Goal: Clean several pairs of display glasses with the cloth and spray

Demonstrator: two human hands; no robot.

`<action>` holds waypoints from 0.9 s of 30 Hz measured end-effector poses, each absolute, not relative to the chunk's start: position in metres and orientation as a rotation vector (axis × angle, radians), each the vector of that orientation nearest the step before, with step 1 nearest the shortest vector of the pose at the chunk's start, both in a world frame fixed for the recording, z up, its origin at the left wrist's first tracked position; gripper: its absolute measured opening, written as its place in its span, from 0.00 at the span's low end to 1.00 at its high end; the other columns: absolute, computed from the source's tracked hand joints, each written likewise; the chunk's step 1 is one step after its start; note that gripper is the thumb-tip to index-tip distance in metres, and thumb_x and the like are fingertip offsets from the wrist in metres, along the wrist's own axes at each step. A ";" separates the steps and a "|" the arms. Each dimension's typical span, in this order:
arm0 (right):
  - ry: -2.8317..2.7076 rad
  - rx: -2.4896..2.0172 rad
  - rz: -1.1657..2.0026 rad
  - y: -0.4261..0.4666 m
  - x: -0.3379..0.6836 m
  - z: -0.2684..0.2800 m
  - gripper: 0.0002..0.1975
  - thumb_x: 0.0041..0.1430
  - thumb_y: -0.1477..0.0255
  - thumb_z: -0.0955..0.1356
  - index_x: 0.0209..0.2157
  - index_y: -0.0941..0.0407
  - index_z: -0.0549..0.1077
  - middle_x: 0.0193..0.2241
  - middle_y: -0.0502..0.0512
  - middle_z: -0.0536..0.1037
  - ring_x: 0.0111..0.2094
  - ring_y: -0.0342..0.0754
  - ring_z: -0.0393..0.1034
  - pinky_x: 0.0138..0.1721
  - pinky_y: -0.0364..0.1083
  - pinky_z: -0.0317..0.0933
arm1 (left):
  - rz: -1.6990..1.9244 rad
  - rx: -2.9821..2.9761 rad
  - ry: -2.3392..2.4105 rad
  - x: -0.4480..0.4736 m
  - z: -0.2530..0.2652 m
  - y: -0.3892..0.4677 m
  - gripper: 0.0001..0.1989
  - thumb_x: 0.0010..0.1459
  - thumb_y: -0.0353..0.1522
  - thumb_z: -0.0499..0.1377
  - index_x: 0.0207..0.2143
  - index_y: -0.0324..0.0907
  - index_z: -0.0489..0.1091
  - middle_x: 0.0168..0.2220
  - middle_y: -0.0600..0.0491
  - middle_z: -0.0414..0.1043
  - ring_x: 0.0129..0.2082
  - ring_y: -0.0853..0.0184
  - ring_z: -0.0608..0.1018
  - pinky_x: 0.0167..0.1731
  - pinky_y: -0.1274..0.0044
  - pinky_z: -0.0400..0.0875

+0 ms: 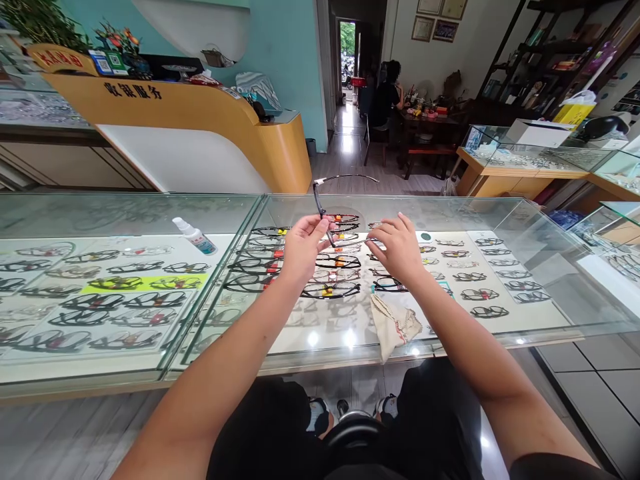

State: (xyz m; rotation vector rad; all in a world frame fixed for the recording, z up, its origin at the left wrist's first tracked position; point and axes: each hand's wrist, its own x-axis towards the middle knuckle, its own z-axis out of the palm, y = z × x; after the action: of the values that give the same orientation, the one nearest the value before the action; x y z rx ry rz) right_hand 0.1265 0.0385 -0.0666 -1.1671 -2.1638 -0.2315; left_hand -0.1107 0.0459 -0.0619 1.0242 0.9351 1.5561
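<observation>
Partly, your left hand point(307, 243) hides the dark, thin-armed glasses point(317, 196) it pinches at twelve o'clock; whether your right hand point(397, 248), loosely curled at one o'clock, grips them, I can't tell.

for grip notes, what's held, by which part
Eyeglasses, pinched by the front frame in the left hand; the right hand is at the lower temple, grip unclear.

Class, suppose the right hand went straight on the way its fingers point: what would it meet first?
Most likely the raised eyeglasses held in the left hand: their lower temple arm runs towards the right hand and may be touching it, though depth is hard to judge.
</observation>
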 end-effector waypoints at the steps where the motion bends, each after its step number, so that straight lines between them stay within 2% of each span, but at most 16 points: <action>1: -2.173 -1.163 -0.230 0.038 0.126 -0.067 0.09 0.75 0.66 0.69 0.43 0.49 0.84 0.44 0.56 0.88 0.58 0.61 0.76 0.75 0.71 0.53 | 1.566 1.025 0.933 -0.111 -0.062 0.047 0.26 0.48 0.49 0.79 0.41 0.44 0.77 0.51 0.48 0.82 0.50 0.62 0.83 0.47 0.67 0.86; 4: -2.194 -1.151 -0.237 0.038 0.126 -0.066 0.10 0.76 0.67 0.68 0.43 0.49 0.84 0.42 0.56 0.88 0.52 0.58 0.78 0.74 0.69 0.56 | 1.577 1.031 0.931 -0.112 -0.063 0.048 0.26 0.48 0.50 0.79 0.41 0.45 0.77 0.50 0.48 0.82 0.50 0.62 0.83 0.48 0.66 0.86; 8: -2.245 -1.141 -0.217 0.035 0.122 -0.064 0.12 0.77 0.68 0.67 0.42 0.50 0.84 0.41 0.56 0.89 0.49 0.57 0.79 0.71 0.66 0.60 | 1.574 1.058 0.932 -0.110 -0.061 0.045 0.27 0.48 0.50 0.79 0.41 0.44 0.77 0.50 0.47 0.82 0.51 0.60 0.83 0.49 0.65 0.86; 11: -2.231 -1.119 -0.142 0.028 0.115 -0.065 0.12 0.76 0.64 0.69 0.51 0.53 0.83 0.47 0.59 0.89 0.51 0.59 0.81 0.71 0.66 0.60 | 1.517 1.115 0.940 -0.106 -0.061 0.040 0.27 0.47 0.49 0.79 0.40 0.44 0.77 0.54 0.46 0.81 0.54 0.58 0.82 0.49 0.64 0.86; 15: -2.144 -1.095 0.009 0.018 0.103 -0.066 0.25 0.74 0.56 0.70 0.63 0.57 0.77 0.58 0.67 0.84 0.59 0.63 0.79 0.67 0.63 0.67 | 1.403 1.220 0.890 -0.096 -0.064 0.030 0.24 0.48 0.47 0.79 0.37 0.42 0.77 0.65 0.44 0.74 0.57 0.56 0.81 0.51 0.64 0.84; 18: -2.125 -1.054 0.113 0.017 0.099 -0.069 0.21 0.74 0.58 0.70 0.60 0.55 0.78 0.59 0.68 0.83 0.60 0.62 0.78 0.61 0.61 0.73 | 1.321 1.289 0.842 -0.090 -0.066 0.025 0.22 0.50 0.46 0.79 0.37 0.42 0.78 0.69 0.43 0.72 0.60 0.53 0.81 0.55 0.62 0.82; 20: -2.101 -0.998 0.159 0.018 0.098 -0.072 0.17 0.75 0.61 0.69 0.57 0.54 0.79 0.57 0.66 0.84 0.59 0.61 0.79 0.60 0.59 0.75 | 1.305 1.326 0.825 -0.089 -0.067 0.023 0.19 0.52 0.46 0.78 0.37 0.44 0.79 0.69 0.43 0.72 0.63 0.51 0.80 0.59 0.60 0.79; 23: -2.038 -0.916 0.199 0.021 0.099 -0.076 0.15 0.75 0.63 0.68 0.55 0.55 0.79 0.54 0.65 0.86 0.57 0.59 0.81 0.59 0.58 0.75 | 1.327 1.463 0.809 -0.090 -0.065 0.019 0.15 0.58 0.45 0.74 0.40 0.45 0.82 0.67 0.43 0.75 0.69 0.50 0.75 0.66 0.58 0.73; 27: -1.970 -0.946 0.231 0.020 0.103 -0.074 0.16 0.75 0.59 0.69 0.52 0.54 0.80 0.52 0.65 0.87 0.54 0.61 0.82 0.57 0.59 0.76 | 1.365 1.670 0.887 -0.096 -0.053 0.017 0.14 0.64 0.43 0.69 0.47 0.46 0.82 0.67 0.42 0.74 0.71 0.51 0.73 0.63 0.63 0.74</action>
State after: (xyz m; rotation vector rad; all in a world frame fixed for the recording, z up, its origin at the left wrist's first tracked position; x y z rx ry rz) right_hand 0.1026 0.0203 -0.0738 -0.9455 -1.9699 0.2313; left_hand -0.0965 0.0170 -0.0532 1.6698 0.8872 1.3645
